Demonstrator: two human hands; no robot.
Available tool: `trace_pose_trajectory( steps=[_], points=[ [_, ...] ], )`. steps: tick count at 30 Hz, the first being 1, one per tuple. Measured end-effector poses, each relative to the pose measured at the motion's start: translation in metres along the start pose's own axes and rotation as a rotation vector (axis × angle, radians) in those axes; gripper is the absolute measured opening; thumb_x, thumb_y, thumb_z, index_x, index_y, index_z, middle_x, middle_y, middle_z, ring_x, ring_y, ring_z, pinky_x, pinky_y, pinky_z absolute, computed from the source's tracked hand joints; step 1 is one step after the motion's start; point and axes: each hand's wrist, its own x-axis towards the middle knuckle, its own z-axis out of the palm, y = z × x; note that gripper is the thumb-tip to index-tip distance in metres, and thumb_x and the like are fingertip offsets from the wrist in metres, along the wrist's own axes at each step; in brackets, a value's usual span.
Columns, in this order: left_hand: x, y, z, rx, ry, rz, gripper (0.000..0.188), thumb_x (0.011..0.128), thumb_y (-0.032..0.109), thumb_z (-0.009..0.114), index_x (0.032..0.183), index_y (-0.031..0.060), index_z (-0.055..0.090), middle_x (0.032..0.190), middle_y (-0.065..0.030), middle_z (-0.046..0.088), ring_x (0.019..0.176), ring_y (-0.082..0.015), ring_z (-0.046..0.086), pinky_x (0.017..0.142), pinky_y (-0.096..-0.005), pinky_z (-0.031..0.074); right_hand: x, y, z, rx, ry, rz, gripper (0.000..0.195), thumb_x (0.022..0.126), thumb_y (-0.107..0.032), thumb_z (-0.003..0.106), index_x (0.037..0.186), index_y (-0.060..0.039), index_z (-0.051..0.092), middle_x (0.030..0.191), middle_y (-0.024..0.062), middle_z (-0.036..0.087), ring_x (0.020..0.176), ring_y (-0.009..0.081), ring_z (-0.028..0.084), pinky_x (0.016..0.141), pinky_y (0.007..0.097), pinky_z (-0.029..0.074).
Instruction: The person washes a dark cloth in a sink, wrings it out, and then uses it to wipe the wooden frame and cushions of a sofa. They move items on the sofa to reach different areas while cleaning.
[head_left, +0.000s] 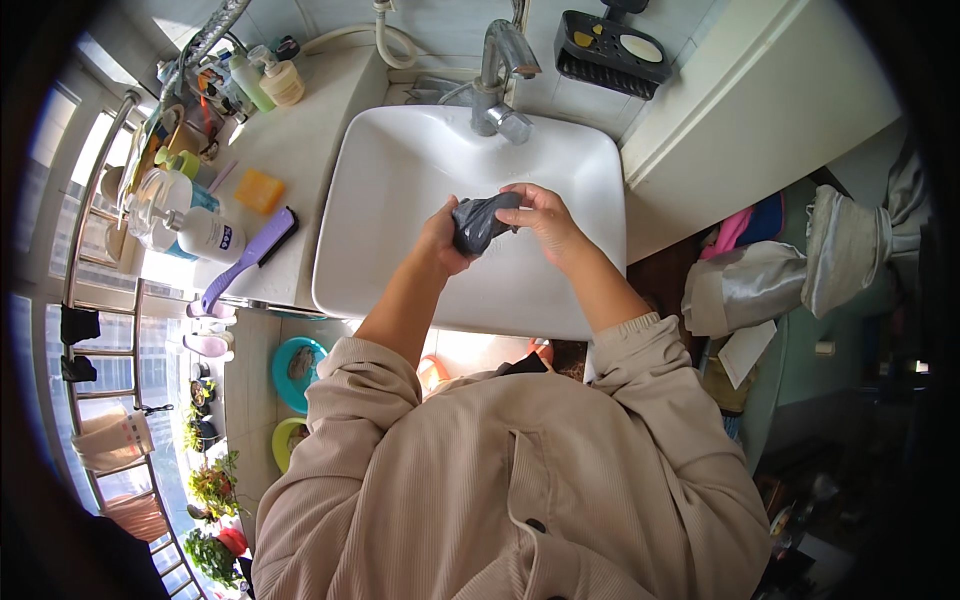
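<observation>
A dark grey, wet-looking piece of cloth (480, 223), bunched up, is held between my two hands above the white sink basin (375, 225). My left hand (442, 240) grips its near left side. With thumb and fingers, my right hand (538, 217) pinches its upper right end. What kind of cloth it is cannot be made out. Behind the hands stands the chrome faucet (491, 82), its spout over the back of the basin. On the counter to the left lie a purple-handled scrubbing brush (251, 251) and an orange bar of soap (259, 191).
Pump bottles (210, 234) and other toiletries crowd the counter's left side. A black soap holder (613, 52) hangs on the wall. An open door (757, 97) stands right of the sink. A turquoise basin (285, 375) and a metal rack (135, 337) are at lower left.
</observation>
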Motion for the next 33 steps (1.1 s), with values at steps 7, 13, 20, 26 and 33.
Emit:
trace_pose_trajectory(
  steps=[7, 13, 20, 26, 33],
  points=[
    [-0.051, -0.005, 0.031, 0.430, -0.295, 0.028, 0.040, 0.080, 0.018, 0.074, 0.114, 0.0110, 0.054, 0.103, -0.0033, 0.060, 0.099, -0.0162, 0.056, 0.077, -0.0296, 0.047, 0.016, 0.013, 0.024, 0.440, 0.055, 0.051, 0.011, 0.090, -0.009, 0.058, 0.095, -0.0046, 0.049, 0.116, 0.0207, 0.062, 0.108, 0.0257, 0.060, 0.095, 0.0413, 0.048],
    [-0.040, -0.011, 0.029, 0.632, -0.288, -0.020, 0.035, 0.075, -0.003, 0.070, 0.106, 0.0049, 0.057, 0.096, -0.0091, 0.061, 0.093, -0.0197, 0.061, 0.080, -0.0370, 0.053, 0.026, 0.002, 0.034, 0.041, 0.080, 0.070, 0.020, 0.091, -0.002, 0.049, 0.111, -0.0025, 0.053, 0.114, 0.0221, 0.061, 0.106, 0.0252, 0.061, 0.092, 0.0395, 0.051],
    [-0.048, 0.028, 0.017, 0.357, -0.316, -0.130, 0.021, 0.075, -0.006, 0.065, 0.084, 0.0081, 0.054, 0.072, -0.0016, 0.050, 0.058, -0.0097, 0.043, 0.040, -0.0183, 0.023, -0.004, -0.035, 0.026, -0.931, -0.106, -0.712, 0.061, 0.072, 0.005, 0.062, 0.130, -0.0114, 0.053, 0.119, 0.0057, 0.060, 0.110, 0.0291, 0.055, 0.100, 0.0352, 0.044],
    [-0.076, 0.031, 0.041, 0.643, -0.436, -0.218, 0.022, 0.074, -0.003, 0.068, 0.072, 0.0125, 0.054, 0.068, 0.0018, 0.049, 0.050, -0.0047, 0.035, 0.040, -0.0179, 0.020, -0.001, -0.025, 0.024, -1.273, -0.202, -1.032, 0.063, 0.073, -0.006, 0.068, 0.132, -0.0174, 0.048, 0.111, 0.0059, 0.053, 0.096, 0.0270, 0.057, 0.085, 0.0358, 0.053],
    [-0.079, 0.037, 0.062, 1.064, -0.180, -0.031, 0.019, 0.072, 0.000, 0.070, 0.072, 0.0103, 0.054, 0.061, 0.0011, 0.046, 0.048, -0.0075, 0.032, 0.040, -0.0236, 0.020, 0.014, -0.018, 0.022, -1.521, -0.031, -0.923, 0.037, 0.077, -0.014, 0.065, 0.112, -0.0084, 0.052, 0.093, 0.0086, 0.058, 0.074, 0.0261, 0.065, 0.059, 0.0345, 0.055]
  ],
)
